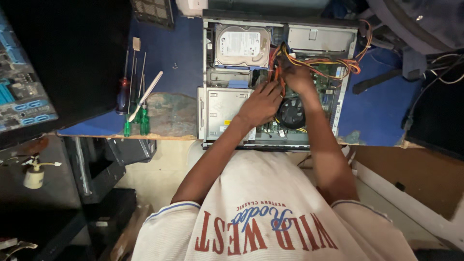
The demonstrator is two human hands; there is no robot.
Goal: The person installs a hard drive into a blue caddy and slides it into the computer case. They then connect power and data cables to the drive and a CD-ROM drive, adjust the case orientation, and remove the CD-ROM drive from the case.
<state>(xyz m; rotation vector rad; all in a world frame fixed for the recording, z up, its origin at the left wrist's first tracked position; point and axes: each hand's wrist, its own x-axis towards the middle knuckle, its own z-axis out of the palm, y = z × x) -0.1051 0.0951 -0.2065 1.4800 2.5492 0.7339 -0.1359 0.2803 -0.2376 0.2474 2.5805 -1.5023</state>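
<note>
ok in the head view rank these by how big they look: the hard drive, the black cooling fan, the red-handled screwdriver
1. hard drive, plainly the largest.
2. black cooling fan.
3. red-handled screwdriver: long but thin, so least area; it outdoes the fan in length only.

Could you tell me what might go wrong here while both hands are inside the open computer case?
Both hands, left hand and right hand, work among the orange and yellow cables above the motherboard; a hard tug might loosen a connector. A cable could end up lying across the cooling fan. The screwdrivers lie near the table edge and might roll off.
</note>
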